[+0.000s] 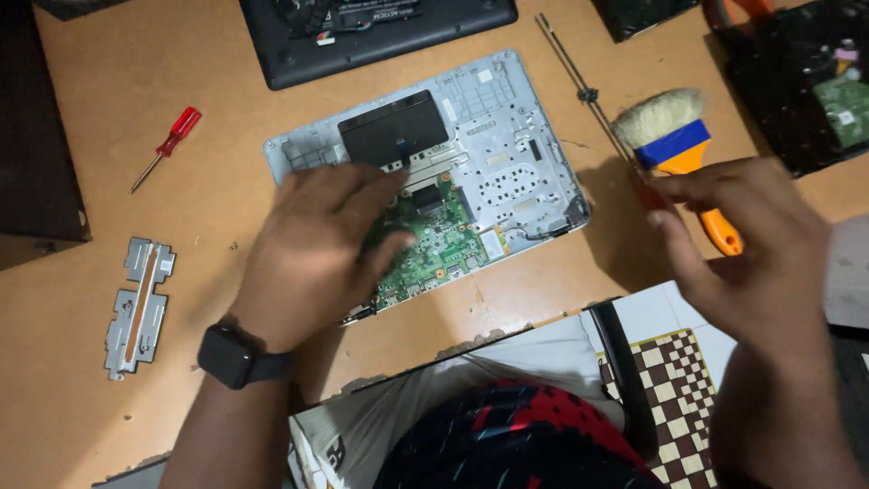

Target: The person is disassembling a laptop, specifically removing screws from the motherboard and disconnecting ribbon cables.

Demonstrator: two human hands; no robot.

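A single head-worn camera looks steeply down on the bench (81, 426) from close above. The person's forearms enter from the lower edge of the frame, their lap fills the lower middle, and the opened laptop shell (507, 118) lies at upper centre. The far bench edge is cut off at the top.

Location: electronics repair workbench, probably small workshop. Evidence: worn brown wooden tabletop (81, 109); opened silver laptop chassis (507, 118) with exposed green circuit board (434, 240); red-handled screwdriver (167, 147); orange-handled cleaning brush (679, 149); loose grey metal bracket (138, 306); black laptop base cover (371, 32).
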